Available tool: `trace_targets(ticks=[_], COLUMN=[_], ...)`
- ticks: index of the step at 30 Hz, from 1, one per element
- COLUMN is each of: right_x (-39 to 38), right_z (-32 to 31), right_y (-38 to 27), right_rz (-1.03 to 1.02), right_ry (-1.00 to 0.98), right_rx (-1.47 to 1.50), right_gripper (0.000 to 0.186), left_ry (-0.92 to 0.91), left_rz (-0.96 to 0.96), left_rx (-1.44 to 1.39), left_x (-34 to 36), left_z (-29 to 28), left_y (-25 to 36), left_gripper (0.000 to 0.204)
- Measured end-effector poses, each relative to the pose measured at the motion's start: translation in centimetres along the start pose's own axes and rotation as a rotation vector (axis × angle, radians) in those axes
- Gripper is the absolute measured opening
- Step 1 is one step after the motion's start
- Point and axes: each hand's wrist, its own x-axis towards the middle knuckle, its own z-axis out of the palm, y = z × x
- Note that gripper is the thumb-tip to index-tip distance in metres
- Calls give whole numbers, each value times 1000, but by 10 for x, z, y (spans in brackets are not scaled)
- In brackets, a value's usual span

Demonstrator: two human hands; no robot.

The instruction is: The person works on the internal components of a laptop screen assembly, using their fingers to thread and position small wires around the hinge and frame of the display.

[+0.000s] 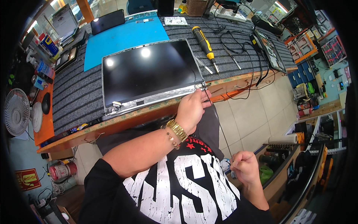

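Note:
A laptop screen (153, 72) in a silver lid frame lies face up at the bench's front edge, its bare metal hinge strip toward me. My left hand (194, 106), with a gold watch (176, 130) on its wrist, grips the lid's near right corner by the hinge, fingertips partly hidden. From that corner a thin dark strip (222, 128) runs taut down to my right hand (245, 166). Its fingers are closed round the strip's lower end, in front of my body; whether the strip is a cord or an adhesive band I cannot tell.
Beyond the screen lies a blue work mat (123, 39). To its right are a yellow-black screwdriver (204, 43), tweezers (204, 65), a thin metal tool (232, 58), black cables (253, 52) and an opened laptop base (270, 50). A white fan (17, 112) stands at left.

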Motion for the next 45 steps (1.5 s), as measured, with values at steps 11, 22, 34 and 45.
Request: trace_targets(ticks=[11, 22, 34, 45], right_x=[-26, -39, -43, -16], right_z=[-4, -8, -11, -8], right_y=[-3, -6, -10, -3], right_rz=[65, 96, 113, -18], right_ry=[32, -1, -11, -18], right_rx=[-129, -184, -181, -169], right_gripper=[12, 12, 6, 13], left_ry=[-9, -18, -23, 3], left_rz=[12, 17, 21, 111], left_rx=[3, 14, 14, 101], left_x=[0, 1, 1, 8], left_z=[-1, -1, -1, 0], left_y=[-1, -1, -1, -10], left_gripper=[57, 59, 59, 38])
